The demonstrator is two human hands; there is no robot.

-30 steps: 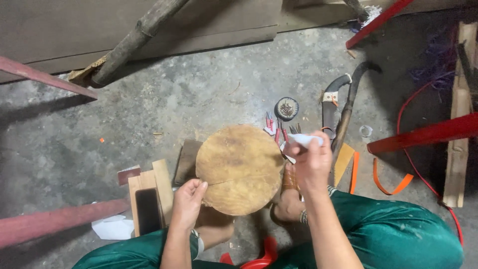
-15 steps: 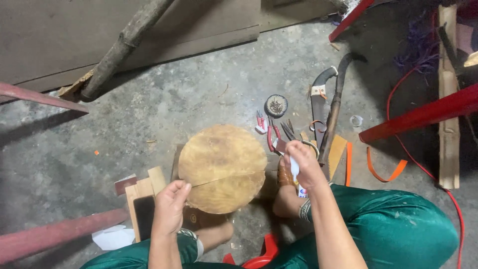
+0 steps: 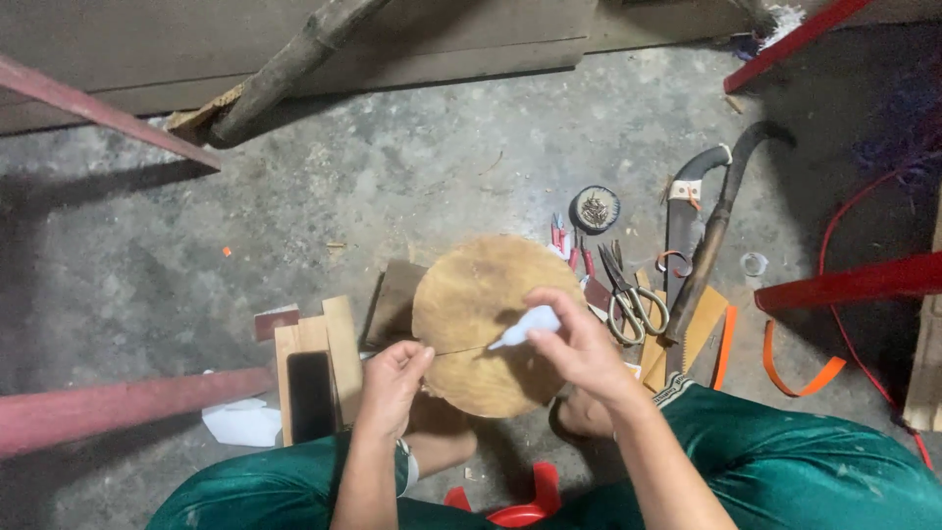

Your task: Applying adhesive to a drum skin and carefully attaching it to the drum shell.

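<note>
One glue bottle (image 3: 520, 327), nozzle down-left.

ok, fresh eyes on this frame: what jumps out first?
The round wooden disc at centre, a crack running across it, on the concrete floor. The right hand points a small white bottle at that crack; the left hand grips the disc's near edge. Scissors and a hand saw lie to the right.

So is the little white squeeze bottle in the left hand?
No, the right hand holds the white squeeze bottle over the round wooden disc.
</note>
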